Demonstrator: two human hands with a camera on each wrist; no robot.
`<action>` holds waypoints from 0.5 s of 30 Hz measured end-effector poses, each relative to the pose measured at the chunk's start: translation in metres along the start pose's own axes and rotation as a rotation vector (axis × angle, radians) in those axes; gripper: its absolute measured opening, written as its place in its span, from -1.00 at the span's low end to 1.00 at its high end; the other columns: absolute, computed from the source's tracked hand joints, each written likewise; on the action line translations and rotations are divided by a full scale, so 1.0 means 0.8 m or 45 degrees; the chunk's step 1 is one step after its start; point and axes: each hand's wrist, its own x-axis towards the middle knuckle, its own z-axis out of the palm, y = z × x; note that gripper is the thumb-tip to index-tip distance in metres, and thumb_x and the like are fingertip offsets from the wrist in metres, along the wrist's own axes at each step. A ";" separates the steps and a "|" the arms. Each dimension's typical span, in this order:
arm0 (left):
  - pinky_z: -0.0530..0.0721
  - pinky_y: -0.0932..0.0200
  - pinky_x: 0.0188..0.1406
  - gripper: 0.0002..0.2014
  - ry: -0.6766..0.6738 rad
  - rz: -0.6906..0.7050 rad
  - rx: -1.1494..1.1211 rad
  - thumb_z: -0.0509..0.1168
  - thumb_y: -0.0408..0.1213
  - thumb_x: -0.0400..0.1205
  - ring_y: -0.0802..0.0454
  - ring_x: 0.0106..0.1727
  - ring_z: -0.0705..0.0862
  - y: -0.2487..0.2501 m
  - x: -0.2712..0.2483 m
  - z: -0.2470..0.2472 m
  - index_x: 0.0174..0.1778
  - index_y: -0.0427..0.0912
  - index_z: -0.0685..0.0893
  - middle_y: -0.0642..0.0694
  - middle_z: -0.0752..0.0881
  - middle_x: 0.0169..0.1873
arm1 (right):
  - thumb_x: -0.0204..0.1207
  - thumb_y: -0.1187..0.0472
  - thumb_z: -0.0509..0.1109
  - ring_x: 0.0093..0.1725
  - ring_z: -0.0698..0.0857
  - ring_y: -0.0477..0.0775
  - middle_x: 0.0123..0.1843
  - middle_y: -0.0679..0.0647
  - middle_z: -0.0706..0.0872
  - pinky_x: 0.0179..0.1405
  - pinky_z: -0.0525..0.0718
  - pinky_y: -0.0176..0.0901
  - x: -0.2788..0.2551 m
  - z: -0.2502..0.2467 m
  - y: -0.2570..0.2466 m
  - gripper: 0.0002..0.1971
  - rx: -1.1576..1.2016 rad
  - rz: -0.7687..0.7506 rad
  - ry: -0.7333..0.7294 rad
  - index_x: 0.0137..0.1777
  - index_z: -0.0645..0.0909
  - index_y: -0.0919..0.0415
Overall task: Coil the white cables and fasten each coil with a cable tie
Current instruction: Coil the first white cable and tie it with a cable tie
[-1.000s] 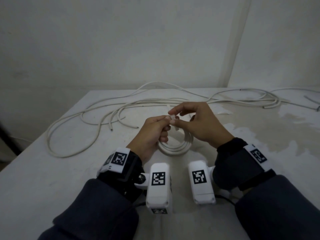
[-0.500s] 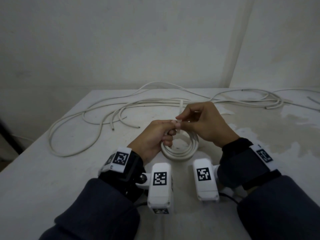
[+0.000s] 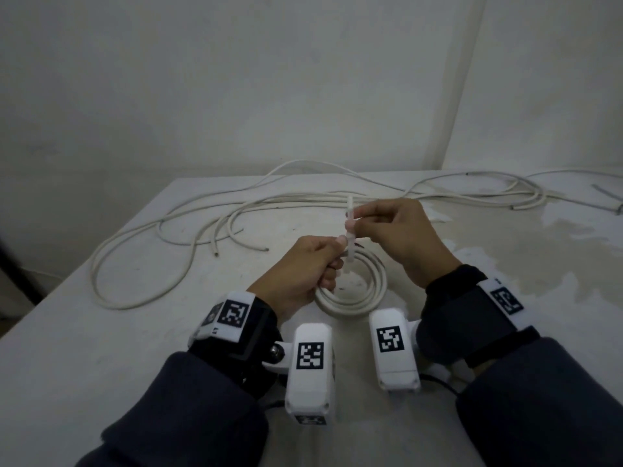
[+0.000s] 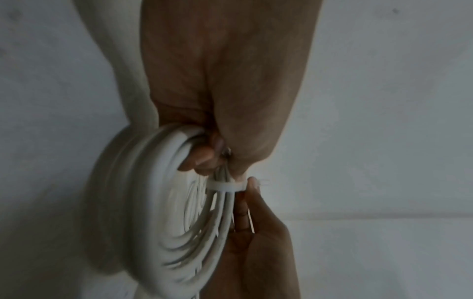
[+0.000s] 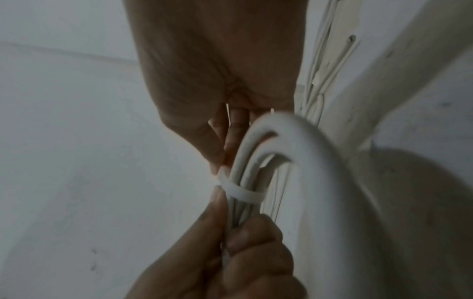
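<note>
Since the earlier frames, the right hand (image 3: 401,237) has drawn the tail of the cable tie (image 3: 350,227) further up and away, so more of the strap stands above the fingers, and the coil (image 3: 357,291) has tipped up off the desk (image 3: 101,348) a little.

From the head view, the left hand (image 3: 303,267) grips the near-left side of the coil with curled fingers, while the right hand pinches the upright strap between thumb and fingertips. Loose white cables (image 3: 175,237) lie spread over the far left of the desk, and another loose bundle (image 3: 505,197) lies at the far right.

From the left wrist view, the coil (image 4: 153,202) hangs from the left hand's closed fingers (image 4: 204,157), and the tie's band (image 4: 225,186) sits snug round the gathered strands just below them.

From the right wrist view, the band (image 5: 243,194) wraps the strands, with the right thumb and fingers closed on the strap beside it.

One coil looks nearly fastened: the loop is closed and seems close to tight. The remaining cables on the desk are not yet coiled or tied, so most of the job seems left.
</note>
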 end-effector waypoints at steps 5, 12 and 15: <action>0.29 0.38 -0.64 -0.65 0.086 0.032 0.130 0.09 -0.23 0.78 0.22 -0.63 0.26 -0.001 0.004 0.014 -0.35 -0.18 0.48 0.02 0.32 -0.57 | 0.39 0.51 0.50 -0.42 0.70 -0.23 -0.27 0.11 0.74 -0.39 0.59 -0.48 -0.001 -0.001 0.000 -0.85 0.221 0.036 0.184 -0.28 0.68 0.28; 0.29 0.35 -0.68 -0.55 0.228 -0.001 0.068 0.12 -0.24 0.77 0.15 -0.62 0.27 -0.007 0.009 0.011 -0.49 -0.10 0.58 -0.02 0.36 -0.59 | 0.37 0.58 0.46 -0.41 0.69 -0.17 -0.34 0.01 0.73 -0.39 0.53 -0.42 -0.006 -0.007 -0.004 -0.74 0.252 0.052 -0.163 -0.34 0.60 0.22; 0.26 0.37 -0.64 -0.58 0.107 0.007 0.015 0.11 -0.21 0.77 0.21 -0.60 0.25 -0.005 0.006 0.007 -0.42 -0.08 0.65 0.01 0.33 -0.53 | 0.41 0.55 0.43 -0.43 0.67 -0.06 -0.36 0.07 0.72 -0.35 0.59 -0.32 -0.007 -0.009 -0.007 -0.74 0.399 0.101 -0.231 -0.36 0.61 0.19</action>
